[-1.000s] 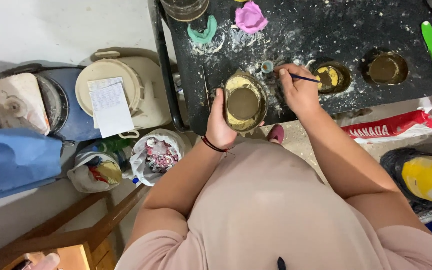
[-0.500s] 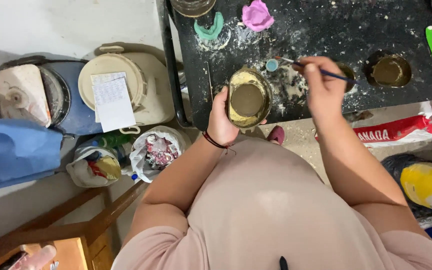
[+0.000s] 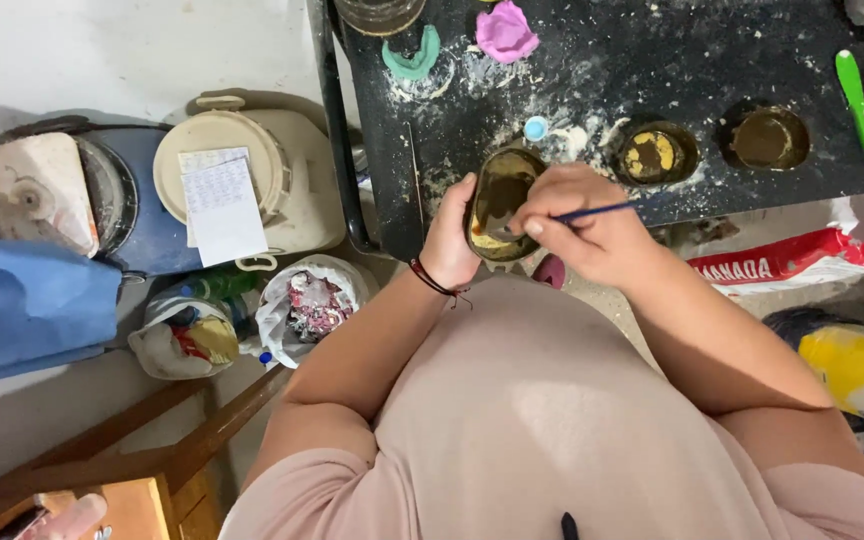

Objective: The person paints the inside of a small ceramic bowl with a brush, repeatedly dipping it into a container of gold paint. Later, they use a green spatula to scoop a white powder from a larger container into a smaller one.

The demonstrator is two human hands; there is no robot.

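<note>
The left hand (image 3: 449, 240) is gripping a small round bowl (image 3: 500, 203), fingers wrapped around its left rim, and is holding it tilted just over the near edge of the black worktop (image 3: 742, 60). The bowl is showing brown inside with a yellow patch low down. The right hand (image 3: 584, 225) is pinching a thin blue-handled brush (image 3: 592, 211) between thumb and fingers, closed tight on it, with the tip dipping into the bowl and the handle pointing out to the right. A dark cord bracelet (image 3: 434, 282) is sitting on the left wrist.

Further right along the near edge, a brown pot with yellow paint (image 3: 655, 154) and another brown pot (image 3: 765, 138) are sitting well apart from the bowl. A small light-blue cap (image 3: 536, 128) is lying just beyond the bowl amid white powder. A green tool (image 3: 859, 92) is lying near the right edge, and a pink lump (image 3: 505, 32) and a green crescent piece (image 3: 414, 56) are resting towards the far edge
</note>
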